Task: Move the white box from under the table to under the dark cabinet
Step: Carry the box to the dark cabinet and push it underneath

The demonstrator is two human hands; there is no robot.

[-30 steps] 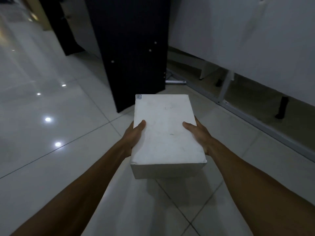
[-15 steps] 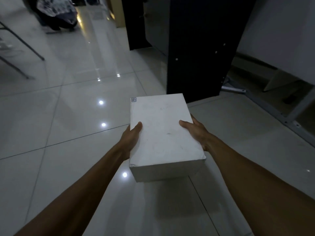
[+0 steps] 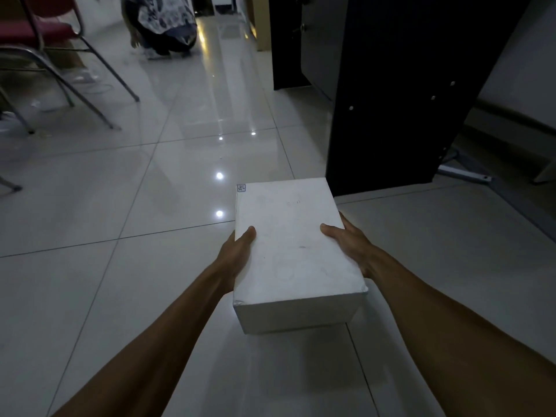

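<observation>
I hold a white rectangular box in the air above the glossy tiled floor, lengthwise in front of me. My left hand grips its left side with the thumb on top. My right hand grips the right side the same way. A small label sits at the box's far left corner. The dark cabinet stands just beyond the box to the right, its black side panel reaching the floor.
A second dark panel stands farther back. A red chair with metal legs is at the far left. A person crouches on the floor at the back. A white table frame bar lies right of the cabinet.
My view has swung left, so the cabinet has shifted to the right and the chair and crouching person have come into sight. Both hands keep the same hold on the box.
</observation>
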